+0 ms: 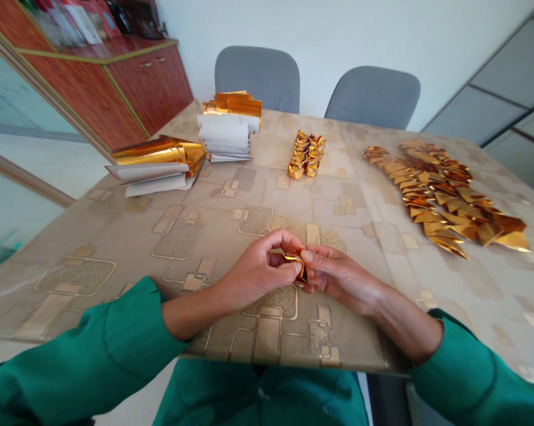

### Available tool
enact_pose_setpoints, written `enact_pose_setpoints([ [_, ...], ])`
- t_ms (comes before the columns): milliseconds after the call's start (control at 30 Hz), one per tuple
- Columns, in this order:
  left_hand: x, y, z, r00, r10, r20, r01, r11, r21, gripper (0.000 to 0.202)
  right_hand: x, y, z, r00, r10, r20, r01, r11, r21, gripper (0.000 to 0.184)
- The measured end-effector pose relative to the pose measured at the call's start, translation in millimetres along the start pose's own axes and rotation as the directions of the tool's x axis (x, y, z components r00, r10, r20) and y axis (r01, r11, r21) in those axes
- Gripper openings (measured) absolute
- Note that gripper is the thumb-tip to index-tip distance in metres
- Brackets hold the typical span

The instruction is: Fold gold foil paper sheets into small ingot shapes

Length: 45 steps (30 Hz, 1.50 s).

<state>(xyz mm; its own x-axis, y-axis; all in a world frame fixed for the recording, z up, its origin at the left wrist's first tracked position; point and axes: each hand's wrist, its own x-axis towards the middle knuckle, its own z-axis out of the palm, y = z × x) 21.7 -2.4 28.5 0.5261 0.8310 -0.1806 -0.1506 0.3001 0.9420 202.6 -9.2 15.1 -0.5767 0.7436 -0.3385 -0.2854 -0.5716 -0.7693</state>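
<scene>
- Small gold foil piece (301, 273): held just above the near part of the table, in front of the person's body, between the two hands; looks already folded into a compact form.
- Left hand (260, 266): fingers curled and narrow around the piece, thumb pressed on its near face.
- Right hand (344, 275): thumb and forefinger pinched together at the piece's right edge, other fingers tucked below.
- Hedge: fingertips cover much of the foil, so its exact shape and the lie of its underside cannot be told.
- Step in hand (judgement): shaping a single piece, probably pressing or opening out a fold with the thumbs.
- Next move (judgement): calls for a steady left grip while the right fingertips work the edge, with light pressure, since thin foil would likely crease or tear.
- Patterned table (222, 219): beyond the hands stands a compact double row of shaped gold pieces (298, 157), well apart from them.
- Right side of table: larger spread of flat-looking folded gold pieces (415, 189), overlapping in rows.
- Left side, toward the far edge: upright stack of gold-and-white sheets (225, 136); just beside it, a curled bundle of similar sheets (154, 171).
- Beyond the table: two grey chairs (258, 77).
</scene>
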Motion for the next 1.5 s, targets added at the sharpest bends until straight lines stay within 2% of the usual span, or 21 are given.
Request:
enact_pose_setpoints([
  [400,-0.8,2.8,-2.9,1.000,0.023,0.006,-0.023,0.999,0.037,0.019,1.0,-1.0,-3.4,1.000,0.027,0.016,-0.027,1.000,0.009,0.025],
  [500,-1.3,4.2,-5.1,0.999,0.038,0.022,-0.039,0.998,0.041,0.023,1.2,-1.4,-3.8,1.000,0.005,-0.007,-0.004,1.000,0.029,0.024],
  [633,-0.5,4.0,-4.7,1.000,0.028,0.010,-0.028,0.997,0.067,0.028,1.6,-1.9,-1.6,1.000,0.008,-0.001,-0.008,0.999,0.031,0.023],
  [833,1.0,1.5,-4.5,1.000,0.017,-0.023,-0.015,0.997,0.074,0.022,2.0,-1.4,0.0,1.000,-0.005,0.004,0.005,0.999,0.032,0.024],
  [1067,0.2,3.8,-4.7,1.000,0.000,-0.008,0.000,0.999,0.035,0.020,2.6,-0.9,0.0,1.000,0.005,-0.001,-0.005,1.000,-0.004,0.025],
  [1167,0.5,2.5,-5.8,0.999,0.005,-0.051,-0.003,0.999,0.034,0.019,3.0,-2.4,-0.5,0.997,-0.064,-0.038,0.060,0.993,-0.102,0.028],
  [1233,1.5,0.5,-7.2,0.992,0.029,-0.119,-0.026,0.999,0.021,0.019,2.6,-5.0,-1.3,0.972,-0.212,-0.106,0.178,0.948,-0.262,0.025],
  [1300,3.0,-1.7,-9.1,0.981,0.039,-0.188,-0.043,0.999,-0.020,0.022,1.5,-8.3,-1.9,0.905,-0.402,-0.140,0.301,0.838,-0.456,0.019],
  [1367,4.9,-3.6,-10.9,0.973,0.029,-0.229,-0.046,0.996,-0.070,0.027,0.5,-10.6,-2.0,0.841,-0.533,-0.100,0.369,0.698,-0.614,0.019],
  [1500,8.2,-5.5,-12.5,0.968,0.030,-0.250,-0.042,0.998,-0.042,0.032,1.8,-8.7,-1.7,0.742,-0.668,0.047,0.396,0.381,-0.836,0.020],
])
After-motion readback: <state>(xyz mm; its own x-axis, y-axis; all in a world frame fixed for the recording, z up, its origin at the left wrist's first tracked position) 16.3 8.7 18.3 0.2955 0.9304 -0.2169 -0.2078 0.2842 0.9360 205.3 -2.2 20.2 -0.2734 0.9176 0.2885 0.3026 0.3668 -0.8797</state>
